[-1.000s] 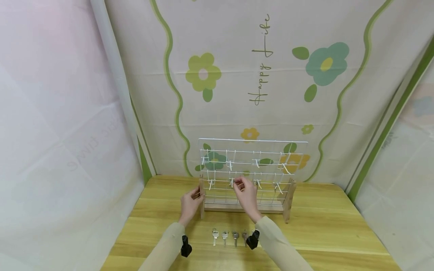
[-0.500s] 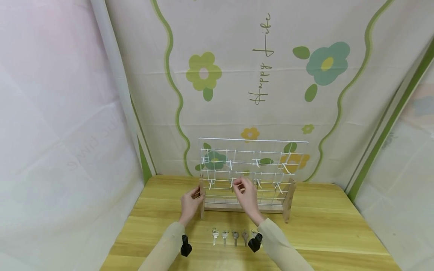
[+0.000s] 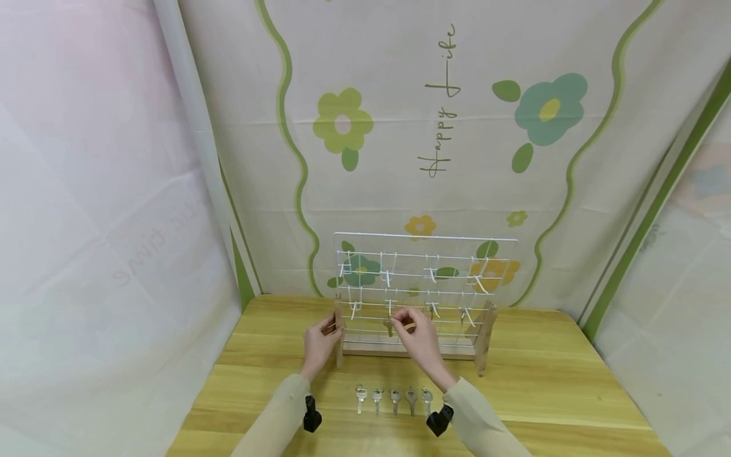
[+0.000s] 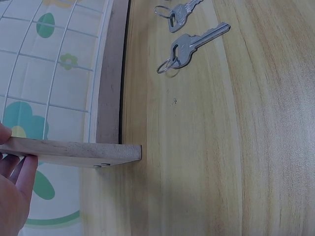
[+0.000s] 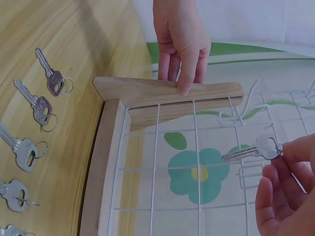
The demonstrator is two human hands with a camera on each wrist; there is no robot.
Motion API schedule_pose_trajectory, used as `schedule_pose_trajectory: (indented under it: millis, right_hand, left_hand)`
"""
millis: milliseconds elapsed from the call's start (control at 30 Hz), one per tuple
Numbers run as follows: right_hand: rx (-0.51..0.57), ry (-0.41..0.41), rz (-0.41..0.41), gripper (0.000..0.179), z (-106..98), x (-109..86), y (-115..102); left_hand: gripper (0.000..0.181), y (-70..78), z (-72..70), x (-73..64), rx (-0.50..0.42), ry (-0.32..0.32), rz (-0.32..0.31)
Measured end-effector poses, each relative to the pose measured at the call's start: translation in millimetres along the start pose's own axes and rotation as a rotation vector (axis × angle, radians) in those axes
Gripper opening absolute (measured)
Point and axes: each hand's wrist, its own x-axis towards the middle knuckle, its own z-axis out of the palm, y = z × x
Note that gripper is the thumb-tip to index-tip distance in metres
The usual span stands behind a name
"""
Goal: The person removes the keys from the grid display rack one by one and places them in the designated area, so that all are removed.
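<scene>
A white wire grid rack [image 3: 425,237] with hooks stands upright on wooden feet. My left hand [image 3: 321,343] grips its left wooden side post [image 4: 74,150], thumb on one face and fingers on the other. In front of the grid, my right hand [image 3: 421,337] pinches the small ring of a silver key [image 5: 266,147] between thumb and forefinger. That key hangs just below a lower-row hook [image 3: 391,307], second from the left. In the right wrist view the key's blade points away from the fingertips, across the grid.
Several keys with rings, among them a silver key [image 3: 362,398] and a darker key [image 3: 412,400], lie in a row on the wooden table [image 3: 274,381] before the rack. More hooks, such as one at the lower right [image 3: 468,316], stick out toward me. A flowered cloth [image 3: 388,190] hangs behind.
My right hand has moved slightly down and right from the lower-row hook, and the key now shows below it. The left hand stays on the post.
</scene>
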Motion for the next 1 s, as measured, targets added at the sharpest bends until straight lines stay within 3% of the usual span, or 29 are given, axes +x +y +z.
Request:
schedule_pose_trajectory:
  millis: [433, 667, 1000]
  right_hand:
    - [0.003, -0.031, 0.055, 0.007, -11.6, -20.2, 6.7]
    - [-0.034, -0.029, 0.147, 0.005, -24.4, -36.1, 29.6]
    - [-0.097, 0.001, 0.176, 0.009, -43.1, -65.0, 71.4]
  left_hand:
    - [0.043, 3.9, -0.5, -2.8, -0.014, -0.01, -0.009]
    - [0.042, 3.1, -0.4, -2.8, -0.015, -0.01, 0.0]
    - [0.042, 6.0, -0.1, -1.5, -0.005, 0.006, -0.02]
